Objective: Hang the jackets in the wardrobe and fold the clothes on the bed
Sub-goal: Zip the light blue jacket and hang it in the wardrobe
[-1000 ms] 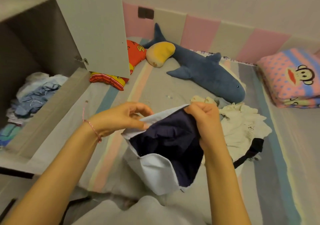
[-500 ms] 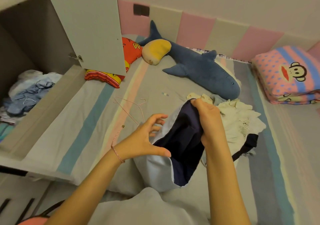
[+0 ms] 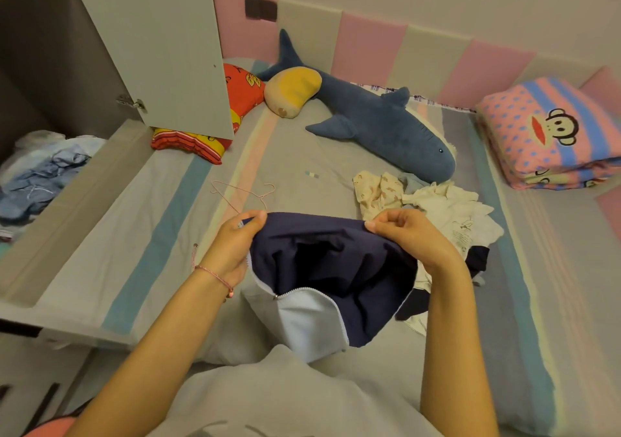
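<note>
A navy jacket (image 3: 329, 268) with a pale blue lining and a white zip hangs spread between my hands above the bed (image 3: 141, 241). My left hand (image 3: 232, 248) pinches its upper left edge. My right hand (image 3: 410, 238) pinches the upper right edge. A thin pink wire hanger (image 3: 242, 191) lies on the sheet just beyond my left hand. A heap of cream and dark clothes (image 3: 433, 208) lies to the right, partly behind my right hand. The wardrobe (image 3: 60, 67) stands open at the left.
The wardrobe door (image 3: 161, 43) juts over the bed's left side. Crumpled blue clothes (image 3: 40, 174) lie inside the wardrobe. A blue shark plush (image 3: 376, 120), a yellow cushion (image 3: 292, 90), a red pillow (image 3: 242, 93) and a folded pink blanket (image 3: 551, 134) lie along the far edge.
My left hand, which had let go and hovered with spread fingers, now pinches the jacket's left edge. Both hands have spread the jacket wider.
</note>
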Demonstrator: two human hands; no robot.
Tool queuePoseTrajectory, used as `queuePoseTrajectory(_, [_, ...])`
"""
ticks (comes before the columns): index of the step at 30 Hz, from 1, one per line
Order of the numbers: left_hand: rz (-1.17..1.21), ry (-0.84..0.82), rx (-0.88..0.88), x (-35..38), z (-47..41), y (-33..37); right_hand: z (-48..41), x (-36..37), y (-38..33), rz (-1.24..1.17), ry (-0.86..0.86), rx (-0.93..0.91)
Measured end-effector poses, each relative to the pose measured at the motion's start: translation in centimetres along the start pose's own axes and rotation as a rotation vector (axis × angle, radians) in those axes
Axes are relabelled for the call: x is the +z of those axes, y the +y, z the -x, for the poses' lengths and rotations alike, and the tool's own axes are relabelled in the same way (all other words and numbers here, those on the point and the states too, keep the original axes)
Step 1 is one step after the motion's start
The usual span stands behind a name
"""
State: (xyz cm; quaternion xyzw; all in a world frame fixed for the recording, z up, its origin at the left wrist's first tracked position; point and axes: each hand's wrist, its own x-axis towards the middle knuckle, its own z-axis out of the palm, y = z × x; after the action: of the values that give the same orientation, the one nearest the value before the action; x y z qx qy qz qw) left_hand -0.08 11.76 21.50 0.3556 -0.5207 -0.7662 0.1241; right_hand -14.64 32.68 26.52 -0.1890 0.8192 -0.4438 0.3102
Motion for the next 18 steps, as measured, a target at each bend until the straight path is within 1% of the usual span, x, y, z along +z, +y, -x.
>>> queuePoseTrajectory(1, [0.008,0.022,-0.016,-0.1,-0.1,-0.1,-0.1,0.1,0.6,-0.032,-0.016,0.022])
queuePoseTrajectory(2, [0.022,0.022,-0.045,-0.3,-0.1,-0.2,-0.1,0.3,1.0,-0.151,-0.036,0.048])
queuePoseTrajectory(4, [0.027,-0.023,-0.114,-1.2,-0.2,-0.3,-0.2,0.6,1.2,-0.484,-0.067,0.098])
queuePoseTrajectory(5, [-0.045,-0.059,-0.142,-1.8,-0.1,-0.2,-0.3,0.8,1.1,-0.608,-0.067,0.111])
queuePoseTrajectory(6, [-0.179,-0.103,-0.156,-2.3,0.0,0.0,-0.4,1.0,1.0,-0.689,-0.061,0.117])
queuePoseTrajectory(8, [-0.564,-0.156,-0.129,-3.1,-0.2,0.2,-0.5,1.5,0.7,-0.776,-0.066,0.106])
queuePoseTrajectory(9, [-0.767,-0.167,-0.074,-3.3,-0.2,0.3,-0.5,1.8,0.5,-0.797,-0.090,0.099])
queuePoseTrajectory(10, [-0.920,-0.162,0.029,-3.2,-0.2,0.5,-0.6,2.2,0.4,-0.814,-0.122,0.093])
queuePoseTrajectory(11, [-0.992,-0.166,0.176,-2.8,0.1,0.7,-0.7,2.6,0.2,-0.825,-0.158,0.087])
queuePoseTrajectory(12, [-0.982,-0.204,0.319,-2.1,0.4,1.0,-0.7,3.1,-0.1,-0.831,-0.193,0.082])
queuePoseTrajectory(13, [-0.913,-0.298,0.404,-1.2,1.1,1.5,-0.7,3.6,-0.4,-0.835,-0.225,0.076])
queuePoseTrajectory(14, [-0.844,-0.418,0.437,0.0,1.7,1.9,-0.7,4.0,-0.7,-0.839,-0.258,0.065])
queuePoseTrajectory(15, [-0.854,-0.515,0.450,1.1,2.2,2.0,-0.8,4.5,-0.9,-0.847,-0.291,0.048])
queuePoseTrajectory(16, [-0.944,-0.563,0.477,2.2,2.5,1.8,-0.9,5.0,-1.0,-0.860,-0.316,0.033])
queuePoseTrajectory(17, [-1.065,-0.549,0.516,3.1,2.5,1.6,-1.0,5.3,-1.0,-0.873,-0.323,0.027])
queuePoseTrajectory(18, [-1.185,-0.484,0.557,3.8,2.5,1.4,-1.0,5.6,-0.9,-0.880,-0.317,0.023])
